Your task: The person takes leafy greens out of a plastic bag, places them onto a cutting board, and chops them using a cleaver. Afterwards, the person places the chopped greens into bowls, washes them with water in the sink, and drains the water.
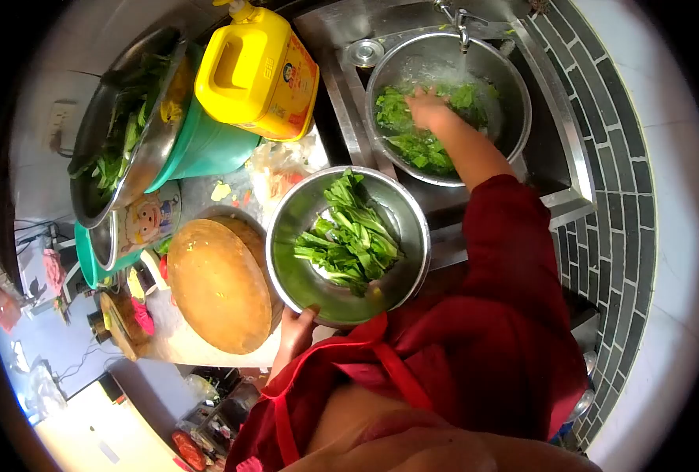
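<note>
My left hand grips the near rim of a metal bowl, its thumb over the edge and its other fingers partly hidden below. A bunch of leafy greens lies inside this bowl. At the sink, my right hand reaches down into a larger metal basin, among wet leafy greens. Its fingers appear spread on the leaves, with the tips partly hidden by water and greens. Water runs into the basin from the faucet at its far side.
Left of the bowl is a round wooden cutting board. A yellow jug stands behind it, beside a tilted metal basin of greens on a green tub. A plastic bag lies between jug and bowl. Dark tiles edge the right.
</note>
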A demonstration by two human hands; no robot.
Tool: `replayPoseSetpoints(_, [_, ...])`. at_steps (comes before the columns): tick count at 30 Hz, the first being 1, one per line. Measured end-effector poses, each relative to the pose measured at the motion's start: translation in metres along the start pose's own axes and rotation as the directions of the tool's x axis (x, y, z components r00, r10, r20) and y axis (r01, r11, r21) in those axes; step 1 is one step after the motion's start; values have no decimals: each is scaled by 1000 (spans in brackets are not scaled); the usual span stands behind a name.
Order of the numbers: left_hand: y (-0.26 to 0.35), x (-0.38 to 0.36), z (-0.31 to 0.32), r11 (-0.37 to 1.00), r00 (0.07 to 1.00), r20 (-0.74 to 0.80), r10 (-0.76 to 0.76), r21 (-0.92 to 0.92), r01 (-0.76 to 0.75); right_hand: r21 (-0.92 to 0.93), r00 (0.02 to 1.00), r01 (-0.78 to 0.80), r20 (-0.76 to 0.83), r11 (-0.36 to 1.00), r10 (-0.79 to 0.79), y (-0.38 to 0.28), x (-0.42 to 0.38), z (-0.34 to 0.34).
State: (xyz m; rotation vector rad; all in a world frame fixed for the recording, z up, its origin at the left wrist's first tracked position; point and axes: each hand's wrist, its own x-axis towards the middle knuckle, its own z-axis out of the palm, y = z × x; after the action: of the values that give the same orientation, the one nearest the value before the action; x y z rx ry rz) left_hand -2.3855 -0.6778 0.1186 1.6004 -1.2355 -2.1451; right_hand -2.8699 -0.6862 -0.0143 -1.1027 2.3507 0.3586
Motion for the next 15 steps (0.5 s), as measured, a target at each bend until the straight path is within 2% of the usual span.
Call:
replayPoseSetpoints(3, [-2,2,-3,1000,1000,11,2,17,-2,20,996,-39,-73,999,41,0,-24,-7])
replayPoseSetpoints(6, [-1,1,-5,999,1000,14,-12,52,11,128,989,47,-149,991,-27,14,-2,16])
replayPoseSetpoints(9, [3,1,-2,999,1000,19,-3,47,2,218,975,30,-220,976,20,31,-16,1])
replayPoseSetpoints(10, [1,3,-2,999,999,32,7,41,-8,374,979,39,-198,926,39,43,-18,-7])
replayPoseSetpoints(11, [1,5,-2,999,999,48,17,36,-19,449,975,57,-219,892,48,56,-16,-10])
replayPoseSetpoints(12, [6,6,0,997,996,79,-38,72,32,520,969,74,-238,851,61,69,-14,-14])
replayPoseSetpoints(15, [9,11,11,1000,991,131,-5,27,1,724,958,149,-274,674,82,84,-48,-35])
